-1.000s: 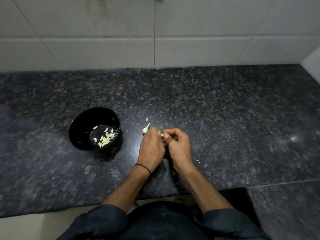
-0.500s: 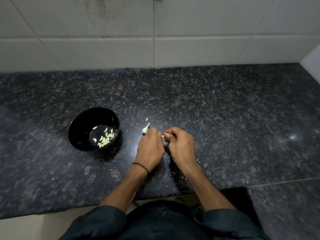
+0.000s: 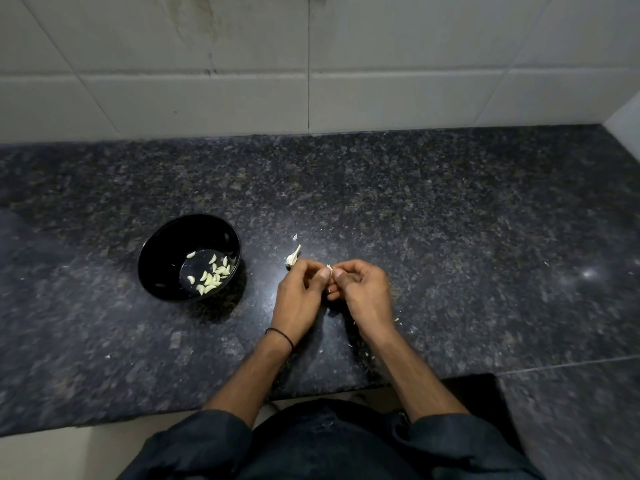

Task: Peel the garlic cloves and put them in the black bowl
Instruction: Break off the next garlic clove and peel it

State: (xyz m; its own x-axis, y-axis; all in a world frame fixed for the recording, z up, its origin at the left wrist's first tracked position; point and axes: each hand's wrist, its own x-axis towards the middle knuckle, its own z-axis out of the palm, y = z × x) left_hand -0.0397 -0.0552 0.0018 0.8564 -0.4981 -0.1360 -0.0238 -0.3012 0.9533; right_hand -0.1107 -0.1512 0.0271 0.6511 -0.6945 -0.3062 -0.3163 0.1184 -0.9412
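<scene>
My left hand (image 3: 300, 299) and my right hand (image 3: 362, 295) meet over the dark granite counter (image 3: 433, 237), thumbs together, pinching one small garlic clove (image 3: 329, 269); only its pale tip shows between the fingertips. Just beyond my left hand lies a remnant of the garlic bulb (image 3: 293, 257), white and pointed, on the counter. The black bowl (image 3: 162, 258) stands to the left of my hands, apart from them, with several peeled pale cloves (image 3: 211, 277) on its bottom.
Small white flakes of garlic skin (image 3: 396, 319) lie scattered on the counter near my right wrist. A white tiled wall (image 3: 311, 64) runs along the back. The counter's front edge is close to my body, with a step at the right.
Both hands stay together on the clove, shifting only slightly; my right hand's fingers have turned a little. The bowl and the bulb remnant have not moved.
</scene>
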